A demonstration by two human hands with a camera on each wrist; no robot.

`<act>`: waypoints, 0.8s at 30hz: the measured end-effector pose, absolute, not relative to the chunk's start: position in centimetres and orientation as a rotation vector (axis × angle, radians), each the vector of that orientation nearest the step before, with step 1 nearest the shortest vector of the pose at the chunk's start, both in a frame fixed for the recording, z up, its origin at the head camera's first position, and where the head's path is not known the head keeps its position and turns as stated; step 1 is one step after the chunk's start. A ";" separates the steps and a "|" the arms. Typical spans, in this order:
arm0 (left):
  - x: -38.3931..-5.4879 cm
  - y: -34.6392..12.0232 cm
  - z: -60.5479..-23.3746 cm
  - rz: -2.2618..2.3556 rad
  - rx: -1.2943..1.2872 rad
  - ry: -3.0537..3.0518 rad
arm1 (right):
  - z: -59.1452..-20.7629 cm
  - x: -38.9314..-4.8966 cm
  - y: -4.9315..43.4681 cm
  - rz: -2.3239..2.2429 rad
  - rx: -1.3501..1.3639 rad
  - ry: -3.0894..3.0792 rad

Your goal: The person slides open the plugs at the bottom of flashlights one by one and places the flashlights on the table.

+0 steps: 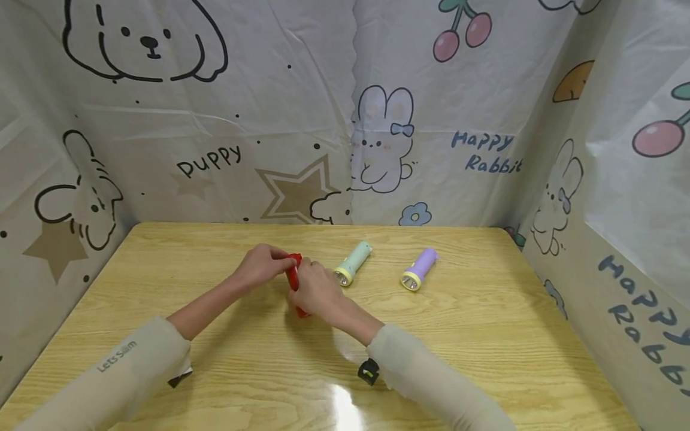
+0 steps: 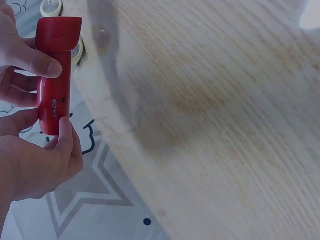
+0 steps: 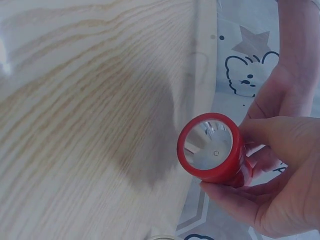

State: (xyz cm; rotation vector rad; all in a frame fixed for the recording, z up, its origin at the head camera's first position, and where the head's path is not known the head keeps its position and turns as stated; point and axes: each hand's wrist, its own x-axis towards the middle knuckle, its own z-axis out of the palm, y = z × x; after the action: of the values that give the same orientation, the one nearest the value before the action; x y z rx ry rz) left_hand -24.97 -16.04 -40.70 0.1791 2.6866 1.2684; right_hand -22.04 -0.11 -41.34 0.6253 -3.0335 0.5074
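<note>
Both hands hold a red flashlight (image 1: 293, 276) above the wooden table. Its tail end is pinched between the thumb and fingers of my left hand (image 1: 262, 264), seen from below in the left wrist view (image 2: 42, 162). My right hand (image 1: 318, 291) grips the body close to the wider head, thumb along the side. In the right wrist view the lens of the flashlight (image 3: 207, 147) faces the camera, with a silvery reflector inside a red rim. Small white markings show on the barrel of the flashlight (image 2: 54, 100). Part of the barrel is hidden behind the right hand in the head view.
A mint-green flashlight (image 1: 354, 261) with a yellow rim lies just beyond the right hand. Farther right lies a purple flashlight (image 1: 420, 269), also yellow-rimmed. Patterned cloth (image 1: 302, 120) hangs behind the table (image 1: 458, 359) and along both sides.
</note>
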 end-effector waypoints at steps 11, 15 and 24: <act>-25.2 -15.8 -39.7 1.323 0.177 2.648 | -41.2 -22.1 0.2 0.523 0.623 -2.965; -25.3 -15.7 -39.5 1.329 0.172 2.650 | -41.2 -22.1 0.3 0.517 0.621 -2.934; -25.4 -15.4 -39.3 1.374 0.132 2.618 | -41.5 -22.2 0.5 0.454 0.585 -2.907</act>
State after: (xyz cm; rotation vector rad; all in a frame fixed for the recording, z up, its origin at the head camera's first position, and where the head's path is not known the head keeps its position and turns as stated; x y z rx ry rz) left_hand -25.42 -15.40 -39.33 0.1321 2.6177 1.3736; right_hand -22.18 0.47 -41.46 0.5851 -2.9066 0.4538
